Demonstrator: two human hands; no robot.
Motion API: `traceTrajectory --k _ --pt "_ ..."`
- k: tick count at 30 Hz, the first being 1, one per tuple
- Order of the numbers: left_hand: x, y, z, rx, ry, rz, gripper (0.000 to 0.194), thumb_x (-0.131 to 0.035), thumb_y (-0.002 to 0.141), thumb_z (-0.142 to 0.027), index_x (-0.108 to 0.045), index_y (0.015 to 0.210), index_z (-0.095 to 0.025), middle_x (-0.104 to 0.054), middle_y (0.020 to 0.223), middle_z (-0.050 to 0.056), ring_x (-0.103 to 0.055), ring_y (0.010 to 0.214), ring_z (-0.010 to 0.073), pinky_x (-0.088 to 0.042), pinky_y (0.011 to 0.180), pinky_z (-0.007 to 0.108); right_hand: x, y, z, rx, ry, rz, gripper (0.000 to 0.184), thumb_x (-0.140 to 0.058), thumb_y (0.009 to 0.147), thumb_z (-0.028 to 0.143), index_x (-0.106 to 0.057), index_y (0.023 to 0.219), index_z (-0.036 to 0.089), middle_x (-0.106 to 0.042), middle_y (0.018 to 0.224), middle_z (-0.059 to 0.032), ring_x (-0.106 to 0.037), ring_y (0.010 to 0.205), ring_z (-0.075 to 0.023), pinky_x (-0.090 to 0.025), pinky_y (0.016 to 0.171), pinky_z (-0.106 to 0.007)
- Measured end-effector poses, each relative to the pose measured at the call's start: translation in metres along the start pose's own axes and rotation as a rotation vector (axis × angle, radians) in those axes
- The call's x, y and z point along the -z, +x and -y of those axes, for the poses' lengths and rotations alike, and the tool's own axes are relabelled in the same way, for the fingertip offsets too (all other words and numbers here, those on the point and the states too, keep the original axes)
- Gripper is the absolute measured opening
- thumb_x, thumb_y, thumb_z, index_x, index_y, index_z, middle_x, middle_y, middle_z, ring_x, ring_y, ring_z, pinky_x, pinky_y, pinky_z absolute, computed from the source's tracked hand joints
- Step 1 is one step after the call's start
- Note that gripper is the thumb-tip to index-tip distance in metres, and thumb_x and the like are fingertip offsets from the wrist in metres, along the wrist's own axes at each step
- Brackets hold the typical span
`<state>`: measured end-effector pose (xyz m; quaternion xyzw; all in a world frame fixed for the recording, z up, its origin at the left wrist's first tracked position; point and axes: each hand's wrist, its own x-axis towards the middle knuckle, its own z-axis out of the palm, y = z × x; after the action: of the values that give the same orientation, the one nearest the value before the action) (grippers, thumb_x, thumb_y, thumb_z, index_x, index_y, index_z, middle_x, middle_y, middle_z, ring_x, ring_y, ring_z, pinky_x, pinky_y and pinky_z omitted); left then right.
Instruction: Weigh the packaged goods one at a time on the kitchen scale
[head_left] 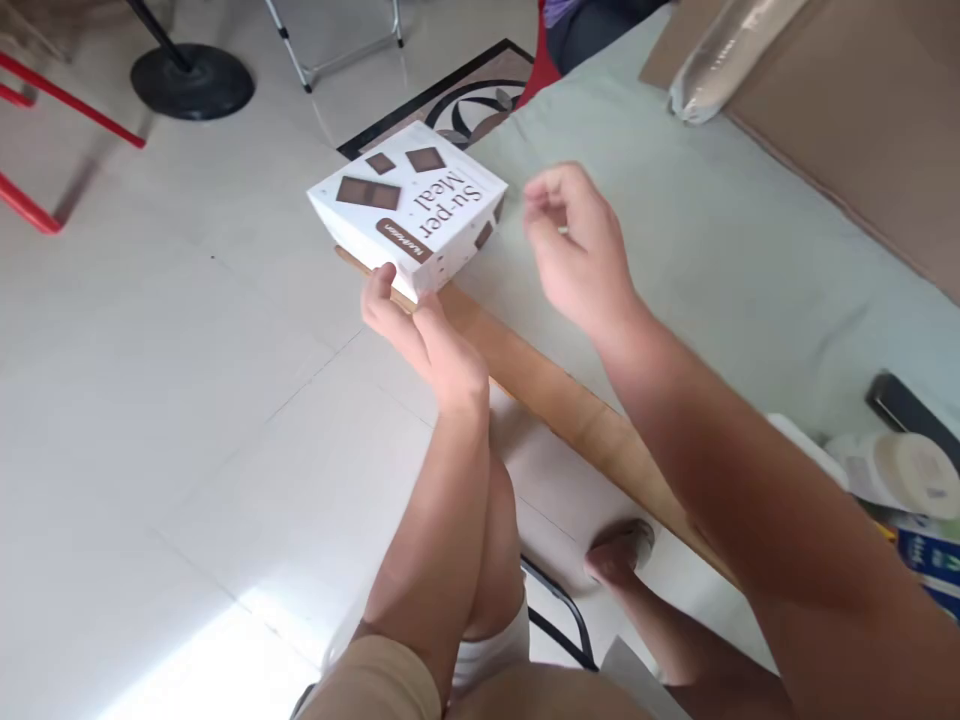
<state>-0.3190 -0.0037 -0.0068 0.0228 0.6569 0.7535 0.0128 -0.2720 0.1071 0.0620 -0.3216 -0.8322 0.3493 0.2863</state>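
Note:
A white carton (405, 205) printed with brown chocolate-like squares and "Su-per Meal" rests at the table's corner. My left hand (427, 335) is at its near side, thumb and a finger against the lower edge; the other fingers are partly hidden. To the right of the carton, my right hand (574, 240) is raised over the cloth, apart from the carton. Its fingers are curled into a pinch and slightly blurred, and I cannot make out anything between them.
A pale green cloth (720, 240) covers the table, with a brown wooden edge (547, 395). Brown cardboard (855, 130) and a plastic-wrapped roll (727, 60) lie at the far right. A white tub (911, 475) and a dark object (911, 410) are nearer. Red chair legs (37, 205) stand left.

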Motion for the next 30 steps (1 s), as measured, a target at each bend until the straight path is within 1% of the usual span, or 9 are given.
traceTrajectory --k 5,9,13,16,19,22,25,28,30 --pt "0.003 0.028 0.019 0.136 -0.011 0.153 0.043 -0.037 0.104 -0.033 -0.040 0.146 -0.033 -0.028 0.175 0.002 -0.017 0.169 0.0199 -0.026 0.139 0.046 -0.051 0.069 -0.019 -0.153 -0.078 0.033 0.034 -0.059 0.101 0.013 -0.053 0.134 0.015 -0.062 0.148 -0.0104 -0.056 0.136 -0.0147 -0.039 0.118 -0.031" --pt "0.000 0.029 0.032 0.037 -0.111 0.308 0.046 -0.039 0.108 -0.045 -0.039 0.153 -0.037 -0.021 0.180 -0.004 0.000 0.173 0.0228 -0.010 0.144 0.047 -0.071 0.078 -0.034 -0.274 -0.052 0.145 0.030 -0.049 0.106 0.023 -0.058 0.132 0.010 -0.071 0.124 -0.0018 -0.067 0.121 -0.0145 -0.046 0.108 -0.031" --pt "0.001 0.018 0.037 -0.029 -0.206 0.350 0.057 -0.044 0.107 -0.059 -0.032 0.159 -0.042 -0.011 0.182 -0.012 0.010 0.173 0.0246 0.000 0.145 0.046 -0.063 0.059 -0.037 -0.282 -0.027 0.076 0.023 -0.057 0.106 0.023 -0.060 0.127 0.013 -0.076 0.116 0.0002 -0.067 0.101 -0.0092 -0.051 0.096 -0.024" --pt "-0.003 0.001 0.031 -0.124 -0.240 0.416 0.058 -0.044 0.105 -0.068 -0.037 0.157 -0.043 -0.017 0.181 -0.012 0.005 0.174 0.0275 -0.004 0.145 0.050 -0.025 0.030 -0.027 -0.292 -0.005 -0.036 0.019 -0.057 0.107 0.023 -0.061 0.123 0.014 -0.077 0.114 -0.0013 -0.066 0.095 -0.0091 -0.053 0.091 -0.025" --pt "-0.015 -0.032 0.018 -0.190 -0.347 0.576 0.058 -0.045 0.104 -0.071 -0.039 0.155 -0.045 -0.028 0.178 -0.012 -0.008 0.173 0.0279 -0.015 0.144 0.052 0.041 -0.019 -0.013 -0.198 0.043 -0.218 0.022 -0.057 0.105 0.020 -0.059 0.127 0.016 -0.078 0.115 -0.0025 -0.068 0.093 -0.0105 -0.055 0.088 -0.027" --pt "-0.027 -0.081 0.004 -0.246 -0.481 0.812 0.057 -0.043 0.104 -0.070 -0.041 0.155 -0.045 -0.036 0.175 -0.013 -0.017 0.172 0.0283 -0.021 0.143 0.052 0.115 -0.092 -0.009 -0.063 -0.021 -0.433 0.032 -0.060 0.098 0.016 -0.061 0.130 0.013 -0.076 0.122 -0.0080 -0.071 0.106 -0.0163 -0.058 0.095 -0.032" --pt "-0.035 -0.137 -0.002 -0.286 -0.550 1.071 0.067 -0.042 0.103 -0.072 -0.043 0.158 -0.035 -0.035 0.178 -0.003 -0.022 0.171 0.0315 -0.025 0.142 0.049 0.173 -0.175 -0.025 -0.028 -0.122 -0.607 0.039 -0.058 0.095 0.018 -0.065 0.133 0.019 -0.072 0.132 -0.0099 -0.069 0.124 -0.0223 -0.054 0.112 -0.040" --pt "-0.040 -0.184 0.002 -0.236 -0.523 1.326 0.082 -0.048 0.097 -0.079 -0.042 0.161 -0.028 -0.037 0.177 0.005 -0.025 0.169 0.0349 -0.029 0.140 0.048 0.205 -0.251 -0.055 -0.058 -0.008 -0.692 0.046 -0.060 0.093 0.023 -0.063 0.139 0.028 -0.069 0.141 -0.0089 -0.067 0.133 -0.0268 -0.052 0.118 -0.049" --pt "-0.044 -0.206 0.009 -0.184 -0.487 1.408 0.083 -0.052 0.093 -0.083 -0.050 0.156 -0.029 -0.047 0.171 0.005 -0.035 0.165 0.0364 -0.033 0.138 0.049 0.212 -0.290 -0.072 -0.118 0.042 -0.732 0.050 -0.062 0.091 0.028 -0.061 0.141 0.031 -0.068 0.145 -0.0085 -0.065 0.137 -0.0274 -0.052 0.121 -0.051"
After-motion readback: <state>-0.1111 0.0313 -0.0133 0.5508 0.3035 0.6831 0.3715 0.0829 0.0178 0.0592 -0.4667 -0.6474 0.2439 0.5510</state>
